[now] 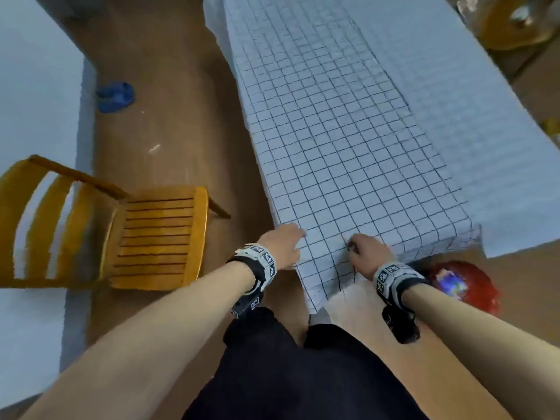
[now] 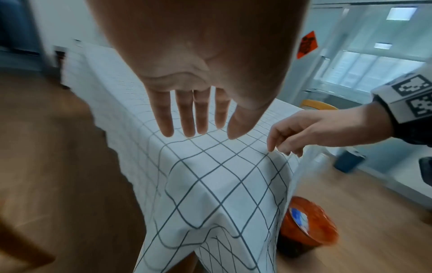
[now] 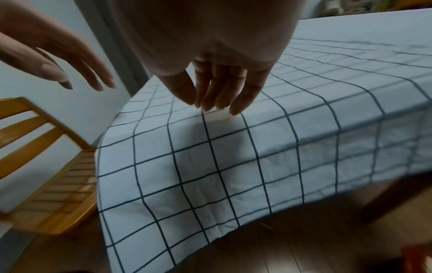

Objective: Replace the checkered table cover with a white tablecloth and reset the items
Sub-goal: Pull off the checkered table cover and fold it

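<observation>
The checkered cover lies along the left half of the table, its near end hanging over the edge. A plain white tablecloth shows on the right half. My left hand hovers with straight, spread fingers just above the cover's near left corner and holds nothing. My right hand rests its straight fingertips on the checkered cover at the table's near edge, without gripping it. The drooping corner hangs in folds below both hands.
A yellow wooden chair stands to the left of the table. A red bin with a bag sits on the floor under the near right corner. Blue slippers lie by the left wall. Another chair is at the far right.
</observation>
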Available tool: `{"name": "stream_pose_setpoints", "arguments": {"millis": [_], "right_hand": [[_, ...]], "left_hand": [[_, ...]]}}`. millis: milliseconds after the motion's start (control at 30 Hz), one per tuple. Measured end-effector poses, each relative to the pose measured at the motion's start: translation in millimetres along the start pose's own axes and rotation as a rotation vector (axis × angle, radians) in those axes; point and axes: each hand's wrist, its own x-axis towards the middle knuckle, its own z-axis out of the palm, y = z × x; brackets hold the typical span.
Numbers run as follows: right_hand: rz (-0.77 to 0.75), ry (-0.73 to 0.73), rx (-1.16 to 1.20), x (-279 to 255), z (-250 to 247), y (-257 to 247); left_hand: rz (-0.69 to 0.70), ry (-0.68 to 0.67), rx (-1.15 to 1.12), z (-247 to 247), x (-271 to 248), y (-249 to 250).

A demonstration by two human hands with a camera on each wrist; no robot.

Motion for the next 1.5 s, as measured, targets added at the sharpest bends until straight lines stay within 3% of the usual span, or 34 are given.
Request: {"name": "stream_pose_setpoints", "arguments": {"millis": [233, 367, 500, 633, 867, 1033, 1133, 1300, 1500], "right_hand": [[0.499, 0.158, 0.317, -36, 53, -16], [0.743, 0.195, 0.538, -63, 115, -48], [0.927, 0.171, 0.909, -65, 176, -78], [1.003, 0.249, 1.144, -43, 218, -98], [1.116, 0.663, 1.694, -9, 255, -105], [1.158, 0.935, 1.859, -25, 260, -116], [1.122, 0.965, 1.879, -51, 245, -133], [1.052, 0.862, 1.724, -91, 224, -158], [0.992, 0.878, 1.601, -123, 187, -190]], "left_hand": [[0.501, -0.164, 0.332, 3, 61, -18], [0.674, -0.184, 0.39, 20, 64, -46], [0.843, -0.138, 0.414, 24, 62, -72], [0.987, -0.095, 0.46, 32, 70, -91], [1.028, -0.004, 0.591, 47, 73, -103], [0.978, -0.03, 0.669, 41, 65, -93], [0.975, -0.071, 0.688, 34, 63, -88], [0.983, -0.104, 0.76, 28, 61, -84], [0.94, -0.196, 0.86, 18, 60, -74]]}}
